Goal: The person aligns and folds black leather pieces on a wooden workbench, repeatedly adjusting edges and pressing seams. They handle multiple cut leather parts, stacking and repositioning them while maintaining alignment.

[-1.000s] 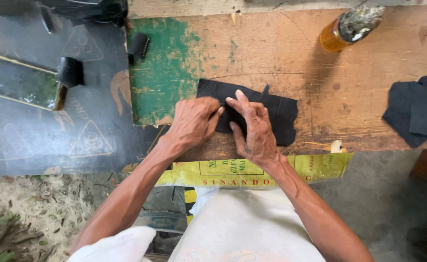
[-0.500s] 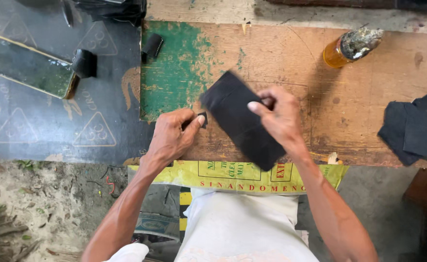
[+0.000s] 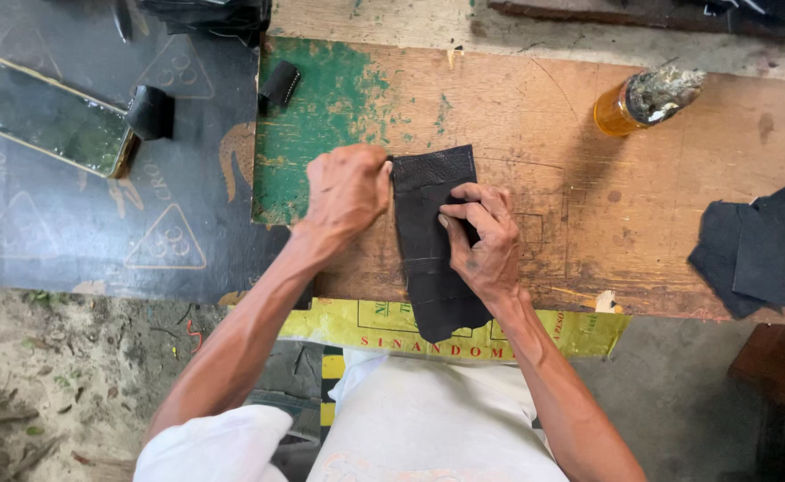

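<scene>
The left hand (image 3: 348, 189) is closed in a fist-like grip, its fingertips pinching the upper left edge of a black leather piece (image 3: 428, 268). The right hand (image 3: 484, 241) lies flat over the leather's middle, fingers bent and pressing it to the wooden table (image 3: 589, 178), not closed around it. At far left a phone (image 3: 49, 116) rests on a dark mat (image 3: 98, 232), with a small black block (image 3: 149, 112) just beside it and another black scrap (image 3: 279, 85) on the green-painted patch. An amber bottle (image 3: 638, 100) lies well apart to the right, and dark offcuts (image 3: 754, 250) sit at the far right edge. The leather runs lengthwise toward the person, its lower end hanging over the table's near edge, its surface grained.
</scene>
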